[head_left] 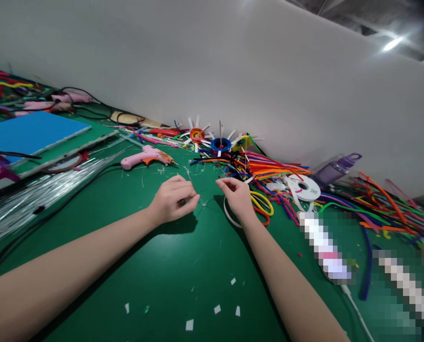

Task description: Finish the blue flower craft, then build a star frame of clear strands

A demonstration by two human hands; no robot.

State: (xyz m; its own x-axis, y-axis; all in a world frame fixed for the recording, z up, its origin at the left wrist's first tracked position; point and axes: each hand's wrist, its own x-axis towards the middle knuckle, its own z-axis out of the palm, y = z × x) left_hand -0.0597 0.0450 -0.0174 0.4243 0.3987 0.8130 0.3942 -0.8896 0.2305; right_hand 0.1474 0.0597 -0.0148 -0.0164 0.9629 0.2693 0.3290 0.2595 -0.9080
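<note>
My left hand is held just above the green table, its fingers curled toward the thumb. Anything between those fingertips is hidden or too small to name. To its right, my right hand pinches thumb and forefinger together; what they grip, if anything, cannot be made out. A curved white strip shows beneath the right hand, next to yellow pipe cleaners. Fine glue threads lie between the hands. Beyond the left hand rests a pink glue gun.
Behind the hands stand an orange wheel-like piece and a blue one with white strips. A white ribbon spool, a purple bottle and heaped pipe cleaners are at right. A blue board lies left; white scraps lie in front.
</note>
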